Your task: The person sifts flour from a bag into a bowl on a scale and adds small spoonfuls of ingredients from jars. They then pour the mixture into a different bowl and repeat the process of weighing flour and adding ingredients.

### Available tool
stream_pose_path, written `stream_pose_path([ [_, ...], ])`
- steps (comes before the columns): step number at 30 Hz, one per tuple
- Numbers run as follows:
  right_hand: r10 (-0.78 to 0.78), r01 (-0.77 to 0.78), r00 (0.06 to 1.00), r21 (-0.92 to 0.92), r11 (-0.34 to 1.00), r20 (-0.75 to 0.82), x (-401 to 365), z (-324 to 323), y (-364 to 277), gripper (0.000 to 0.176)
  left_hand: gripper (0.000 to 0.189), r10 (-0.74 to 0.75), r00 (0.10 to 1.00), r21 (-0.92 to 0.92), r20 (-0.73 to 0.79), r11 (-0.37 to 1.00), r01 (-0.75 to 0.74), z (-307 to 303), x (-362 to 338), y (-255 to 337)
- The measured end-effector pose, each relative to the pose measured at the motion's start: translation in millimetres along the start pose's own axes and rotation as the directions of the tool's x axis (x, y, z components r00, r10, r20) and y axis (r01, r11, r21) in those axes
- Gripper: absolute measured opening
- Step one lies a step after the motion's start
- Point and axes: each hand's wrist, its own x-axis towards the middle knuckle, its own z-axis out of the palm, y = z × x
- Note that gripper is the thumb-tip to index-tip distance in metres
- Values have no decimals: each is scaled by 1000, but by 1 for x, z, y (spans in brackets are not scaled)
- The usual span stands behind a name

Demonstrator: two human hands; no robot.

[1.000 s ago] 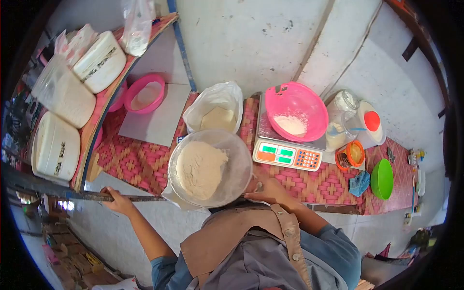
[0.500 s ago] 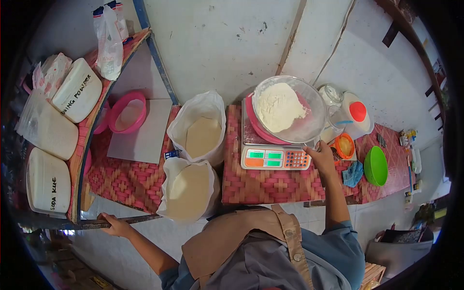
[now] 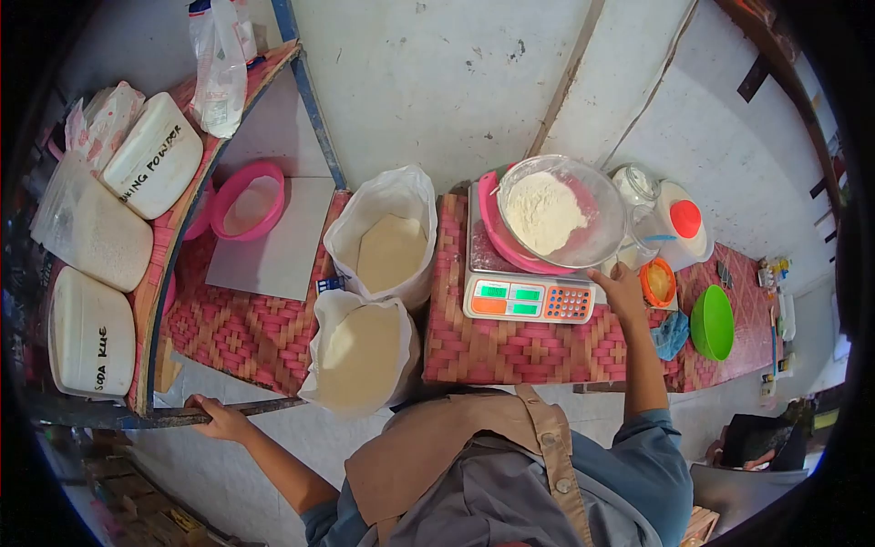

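Observation:
My right hand (image 3: 622, 290) is closed on the handle of a round, fine-mesh sieve (image 3: 603, 208). A mound of pale flour (image 3: 544, 214) lies in the sieve, towards its left side. Beneath it is a pink basin (image 3: 489, 219), partly covered by the sieve. The basin stands on the plate of a white and orange digital scale (image 3: 529, 299) with lit green displays, too small to read surely. Far to the left, my left hand (image 3: 219, 419) has its fingers wrapped over the edge bar of the shelf (image 3: 173, 417).
Two open white sacks (image 3: 381, 187) of pale powder stand left of the scale. Labelled white tubs (image 3: 94, 337) line the left shelf, with a pink bowl (image 3: 273, 214) behind. Right of the scale are a red-lidded jar (image 3: 697, 242), an orange container (image 3: 670, 296) and a green bowl (image 3: 713, 324).
The sieve has shifted slightly right over the pink basin, and its flour mound looks a little flatter. My left hand stays on the shelf edge. The whole view has moved slightly.

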Motion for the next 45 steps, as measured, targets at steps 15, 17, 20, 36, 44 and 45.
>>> stream_pose_path([
  [15, 56, -56, 998, 42, 998, -1, 1, -1, 10, 52, 14, -1, 1000, -56, 2, 998, 1, 0, 1, -4],
  [17, 55, -55, 998, 9, 998, -11, -2, 3, 6, 52, 14, 0, 1000, -56, -5, 998, 0, 1, 0, -2],
  [20, 54, -54, 998, 15, 998, -17, 2, 0, 11, 52, 15, -14, 1000, -76, -15, 997, 13, 1, 1, -7],
  [36, -9, 4, 996, -60, 998, -90, 3, 5, 6, 52, 17, -4, 999, -61, -44, 998, 1, 0, 0, -11],
  [44, 19, -19, 1000, -44, 999, -18, 0, 0, 7, 52, 17, -31, 999, -28, -13, 999, 30, -4, 0, -13],
  [45, 43, -43, 999, 2, 999, 22, 2, 2, 9, 52, 17, -33, 999, -27, -13, 999, 33, -4, 1, -13],
])
